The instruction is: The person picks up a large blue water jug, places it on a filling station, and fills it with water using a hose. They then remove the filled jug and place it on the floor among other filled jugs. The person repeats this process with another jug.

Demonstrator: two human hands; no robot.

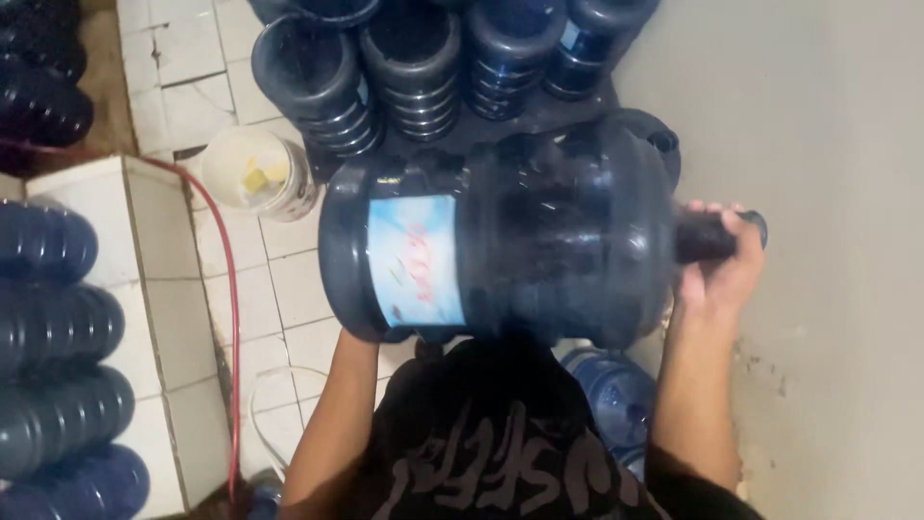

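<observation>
You hold one big dark blue jug [500,241]. Four more jugs [414,67] stand beyond your hands, four jugs [53,327] lie stacked far past your left hand [358,339], with one white bucket [258,173].

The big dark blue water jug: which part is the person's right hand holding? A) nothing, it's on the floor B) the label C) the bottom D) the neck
D: the right hand is wrapped around the narrow neck of the big dark blue water jug, which is held sideways in front of the person's chest, while the left arm reaches under its other end.
</observation>
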